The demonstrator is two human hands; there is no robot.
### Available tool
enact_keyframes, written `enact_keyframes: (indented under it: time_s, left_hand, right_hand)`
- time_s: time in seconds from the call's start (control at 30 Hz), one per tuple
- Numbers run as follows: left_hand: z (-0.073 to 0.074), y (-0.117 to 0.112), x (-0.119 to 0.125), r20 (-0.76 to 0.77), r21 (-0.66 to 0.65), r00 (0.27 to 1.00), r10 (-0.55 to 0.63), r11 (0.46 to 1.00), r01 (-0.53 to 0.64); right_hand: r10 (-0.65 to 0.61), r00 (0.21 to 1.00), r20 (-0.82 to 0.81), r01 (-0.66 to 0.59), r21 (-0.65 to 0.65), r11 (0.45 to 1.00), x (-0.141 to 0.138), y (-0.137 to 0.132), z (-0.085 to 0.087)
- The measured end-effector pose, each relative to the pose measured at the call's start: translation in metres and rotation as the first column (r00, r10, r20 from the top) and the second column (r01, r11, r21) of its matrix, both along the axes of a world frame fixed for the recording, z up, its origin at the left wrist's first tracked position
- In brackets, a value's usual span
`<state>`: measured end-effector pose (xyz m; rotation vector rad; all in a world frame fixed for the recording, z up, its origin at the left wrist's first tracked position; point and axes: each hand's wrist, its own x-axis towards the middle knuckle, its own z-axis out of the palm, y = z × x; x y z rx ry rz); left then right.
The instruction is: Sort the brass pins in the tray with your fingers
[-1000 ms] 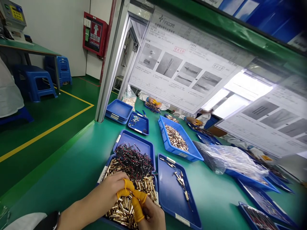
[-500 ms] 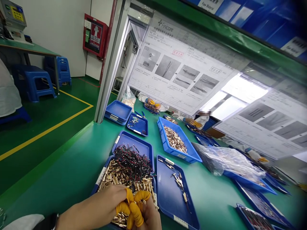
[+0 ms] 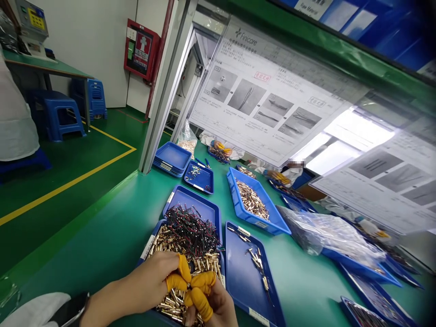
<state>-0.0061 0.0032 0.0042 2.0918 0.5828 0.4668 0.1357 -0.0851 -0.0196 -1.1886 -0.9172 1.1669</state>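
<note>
Pinched close, both hands bring their fingertips together over the heap, and whether a pin sits between them is hidden. From the head camera, the left hand [image 3: 146, 274] and right hand [image 3: 218, 309], with yellow finger cots [image 3: 200, 304] on several fingers, work above a blue tray [image 3: 153, 231] of loose gold-coloured pins [image 3: 177, 302]. A dense tangle of black-and-red wired pieces [image 3: 194, 231] lies at that tray's far end — a large mass. Just right of that tray, a second blue tray [image 3: 238, 290] holds only a sparse line of wired pins [image 3: 257, 265] — far fewer there than in the heap
</note>
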Motion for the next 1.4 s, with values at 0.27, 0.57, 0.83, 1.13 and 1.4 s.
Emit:
enact_keyframes:
  time_s: [0.27,0.57,0.83,1.13,1.4]
  left_hand:
    - [-0.004,-0.002,-0.003,-0.032,0.025,0.999,-0.040,0.999,0.040]
    - [-0.005,-0.006,0.006,-0.042,-0.139,0.999,-0.007,0.990,0.002]
    - [0.000,-0.006,0.003,-0.271,0.225,0.946,-0.176,0.945,0.240]
    - [-0.009,-0.007,-0.001,-0.201,0.139,0.971,-0.131,0.977,0.161]
    - [0.001,-0.001,0.008,0.001,-0.173,0.988,0.154,0.973,-0.151]
  right_hand:
    - [-0.074,0.997,-0.009,0.073,-0.091,0.993,-0.001,0.000,-0.013]
    - [-0.189,0.978,0.094,0.194,-0.052,0.980,0.010,-0.006,-0.001]
    - [-0.326,0.327,0.887,0.573,0.088,0.815,0.082,-0.011,0.034]
    - [-0.153,0.379,0.913,0.269,0.050,0.962,0.034,0.019,-0.001]
    - [-0.172,0.888,0.427,0.156,0.071,0.985,0.007,0.006,-0.010]
